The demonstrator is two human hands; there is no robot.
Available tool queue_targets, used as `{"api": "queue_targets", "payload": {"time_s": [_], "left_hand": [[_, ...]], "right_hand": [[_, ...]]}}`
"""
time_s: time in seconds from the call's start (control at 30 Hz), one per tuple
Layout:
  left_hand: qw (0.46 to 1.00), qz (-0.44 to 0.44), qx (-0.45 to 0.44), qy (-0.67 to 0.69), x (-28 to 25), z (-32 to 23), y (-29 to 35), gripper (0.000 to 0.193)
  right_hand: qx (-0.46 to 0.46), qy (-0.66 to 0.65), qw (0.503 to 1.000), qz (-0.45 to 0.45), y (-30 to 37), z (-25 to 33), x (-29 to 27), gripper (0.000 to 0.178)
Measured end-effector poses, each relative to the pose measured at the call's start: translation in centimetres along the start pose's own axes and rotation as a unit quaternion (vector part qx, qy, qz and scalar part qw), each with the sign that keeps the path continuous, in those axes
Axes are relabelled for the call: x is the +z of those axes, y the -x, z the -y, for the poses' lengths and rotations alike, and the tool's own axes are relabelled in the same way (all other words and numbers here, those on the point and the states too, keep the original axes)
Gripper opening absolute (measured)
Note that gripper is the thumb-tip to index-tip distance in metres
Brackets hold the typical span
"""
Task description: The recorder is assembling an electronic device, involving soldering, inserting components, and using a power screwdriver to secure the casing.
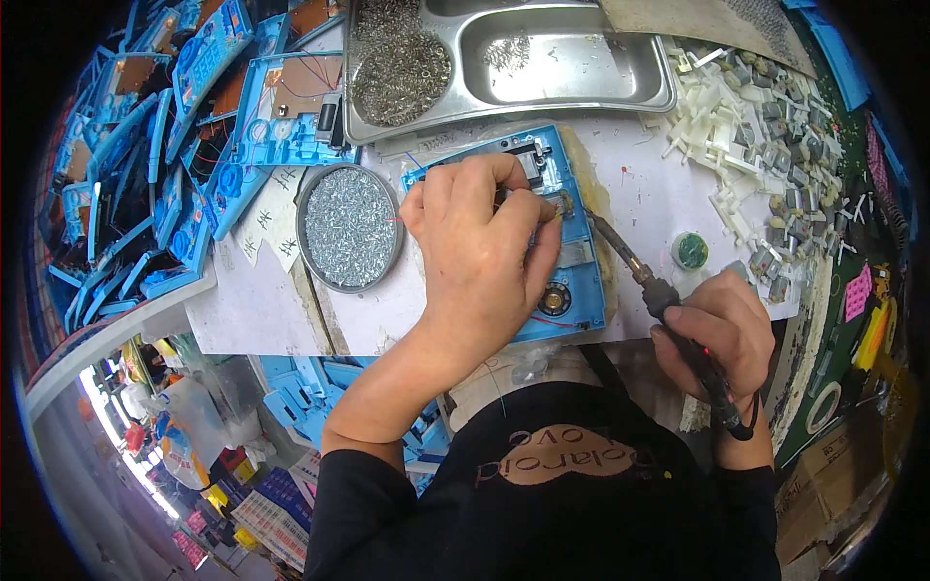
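A blue plastic casing (587, 308) lies on the table in front of me, with a round speaker (555, 298) and other small parts inside. My left hand (475, 247) rests over its left and middle part. The thumb and fingers are pinched together, but what they hold is hidden behind them. My right hand (722, 334) grips the black handle of a soldering iron (663, 293), to the right of the casing. The iron's metal tip slants up and left to the casing's right edge; whether it touches cannot be made out.
A grey round dish (397, 259) of small screws stands left of the casing. Behind is a steel tray (581, 85) with small metal pieces. Many blue casings (174, 145) pile up at far left. White plastic parts (736, 126) and a small green round container (691, 251) lie at right.
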State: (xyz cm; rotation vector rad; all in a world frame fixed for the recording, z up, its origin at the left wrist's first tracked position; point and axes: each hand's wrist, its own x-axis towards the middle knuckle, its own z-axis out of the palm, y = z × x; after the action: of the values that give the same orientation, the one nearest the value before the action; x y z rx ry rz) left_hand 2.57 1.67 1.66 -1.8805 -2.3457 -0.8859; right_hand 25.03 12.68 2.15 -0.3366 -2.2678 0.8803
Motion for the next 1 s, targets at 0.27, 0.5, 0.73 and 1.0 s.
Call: {"api": "queue_targets", "payload": {"time_s": [0.27, 0.5, 0.73, 1.0], "left_hand": [[1.000, 0.005, -0.002, -0.007, -0.29, -0.21, -0.10, 0.017], [1.000, 0.007, -0.005, -0.005, -0.26, -0.28, -0.09, 0.017], [1.000, 0.003, 0.001, -0.021, -0.35, -0.50, -0.33, 0.018], [1.000, 0.011, -0.008, -0.012, -0.31, -0.54, -0.14, 0.017]], "right_hand": [[0.005, 0.009, 1.000, -0.005, -0.01, -0.13, -0.41, 0.048], [0.012, 0.011, 1.000, -0.009, 0.36, -0.49, -0.58, 0.048], [0.013, 0.013, 1.000, -0.007, 0.42, -0.65, -0.80, 0.047], [0.010, 0.013, 1.000, -0.010, 0.53, -0.67, -0.83, 0.047]]}}
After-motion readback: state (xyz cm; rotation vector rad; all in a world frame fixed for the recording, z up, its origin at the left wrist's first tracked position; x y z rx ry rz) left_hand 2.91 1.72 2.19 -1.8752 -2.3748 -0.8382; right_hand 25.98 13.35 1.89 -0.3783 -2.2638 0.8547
